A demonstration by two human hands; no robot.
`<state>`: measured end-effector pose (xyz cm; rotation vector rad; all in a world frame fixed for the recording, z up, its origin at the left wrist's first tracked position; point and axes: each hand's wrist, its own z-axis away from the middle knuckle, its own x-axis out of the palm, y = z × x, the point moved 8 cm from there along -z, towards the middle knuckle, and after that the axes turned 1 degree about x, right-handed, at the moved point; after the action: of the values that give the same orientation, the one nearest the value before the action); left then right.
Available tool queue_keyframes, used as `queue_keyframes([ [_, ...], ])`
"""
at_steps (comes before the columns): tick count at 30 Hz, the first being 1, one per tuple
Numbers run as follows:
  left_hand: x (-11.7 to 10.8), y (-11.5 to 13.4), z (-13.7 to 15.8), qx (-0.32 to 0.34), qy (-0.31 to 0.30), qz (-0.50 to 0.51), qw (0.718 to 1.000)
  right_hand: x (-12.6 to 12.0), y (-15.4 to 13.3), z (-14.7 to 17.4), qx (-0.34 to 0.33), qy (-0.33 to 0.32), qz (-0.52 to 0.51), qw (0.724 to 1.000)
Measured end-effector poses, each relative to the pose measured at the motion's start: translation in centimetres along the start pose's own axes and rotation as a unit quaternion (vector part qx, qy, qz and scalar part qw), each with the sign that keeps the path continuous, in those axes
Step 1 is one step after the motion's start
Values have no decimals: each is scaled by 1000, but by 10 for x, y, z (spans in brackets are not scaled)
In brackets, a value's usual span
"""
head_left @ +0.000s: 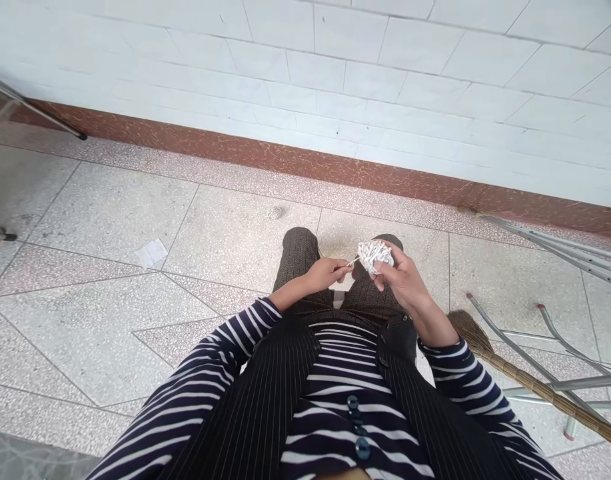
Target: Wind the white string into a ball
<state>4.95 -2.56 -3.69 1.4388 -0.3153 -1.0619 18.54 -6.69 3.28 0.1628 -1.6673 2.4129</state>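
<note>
Above my knees, my right hand point(401, 275) grips a lumpy white bundle point(375, 256) that looks like looped or braided cord. Its thumb presses on the front, with the fingers behind and below. My left hand point(328, 275) is closed in a pinch on a thin pale strand point(354, 261) that runs to the left side of the bundle. Whether that strand is cord or a slim tool is too small to tell. On the floor beyond my knees lies a small round whitish ball point(274, 213), apart from both hands.
A white paper scrap point(151, 254) lies on the floor to the left. At the right are a straw broom point(525, 381), a metal-legged frame point(510, 348) and a metal rail piece point(550, 243). A tiled wall point(305, 73) with a red-brown base runs along the front.
</note>
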Motion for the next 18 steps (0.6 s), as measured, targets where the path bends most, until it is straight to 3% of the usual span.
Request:
queue_keyframes([
  [4,3,-1,3,-12,7,-32,999,-11,-13,-23,8,40,-62,997],
  [8,-10,16,0,15,-4,38,999,-25,-42,-26,-20,71,-85,994],
  [11,-34,23,-6,47,11,51,998,-34,-71,-10,-44,60,-63,995],
  [15,-62,13,-30,58,58,-54,995,-41,-110,21,-89,64,-29,994],
  [18,-67,9,-53,56,79,-121,988,-31,-138,41,-139,50,17,989],
])
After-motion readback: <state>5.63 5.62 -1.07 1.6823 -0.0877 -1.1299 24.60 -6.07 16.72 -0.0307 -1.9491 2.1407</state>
